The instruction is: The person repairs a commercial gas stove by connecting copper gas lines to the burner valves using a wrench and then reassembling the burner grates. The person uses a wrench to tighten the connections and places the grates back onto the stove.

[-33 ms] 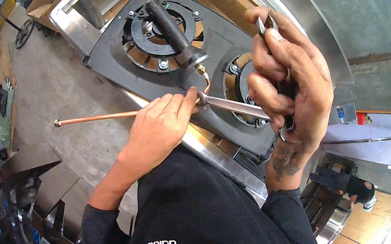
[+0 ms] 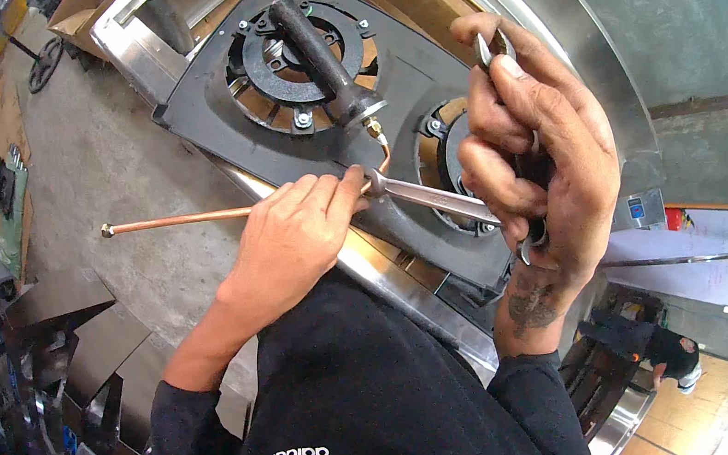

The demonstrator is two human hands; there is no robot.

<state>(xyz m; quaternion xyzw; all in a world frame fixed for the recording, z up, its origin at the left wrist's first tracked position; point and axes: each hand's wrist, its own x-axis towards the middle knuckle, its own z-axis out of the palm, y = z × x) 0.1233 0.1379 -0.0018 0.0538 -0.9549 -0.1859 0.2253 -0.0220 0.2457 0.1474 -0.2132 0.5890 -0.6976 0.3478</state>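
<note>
My left hand [image 2: 296, 242] is closed around a thin copper tube [image 2: 186, 220], which sticks out to the left and ends in a brass nut [image 2: 108, 231]. Beyond my fingers the tube bends up to a brass fitting [image 2: 373, 127] on a black burner pipe [image 2: 317, 57]. One wrench [image 2: 434, 199] has its head at my left fingertips; its other end passes behind my right hand [image 2: 550, 127]. That hand is raised, fingers curled round a second, upright wrench [image 2: 485, 52] whose open jaws show above the fingers. Whether it also grips the first wrench is hidden.
The pipe lies across a black two-burner stove top [image 2: 280, 160], tilted over a metal frame [image 2: 138, 59]. Sheet metal pieces [image 2: 58, 298] lie at the lower left on the concrete floor [image 2: 132, 167]. Far at the lower right, another person [image 2: 675, 356] bends over.
</note>
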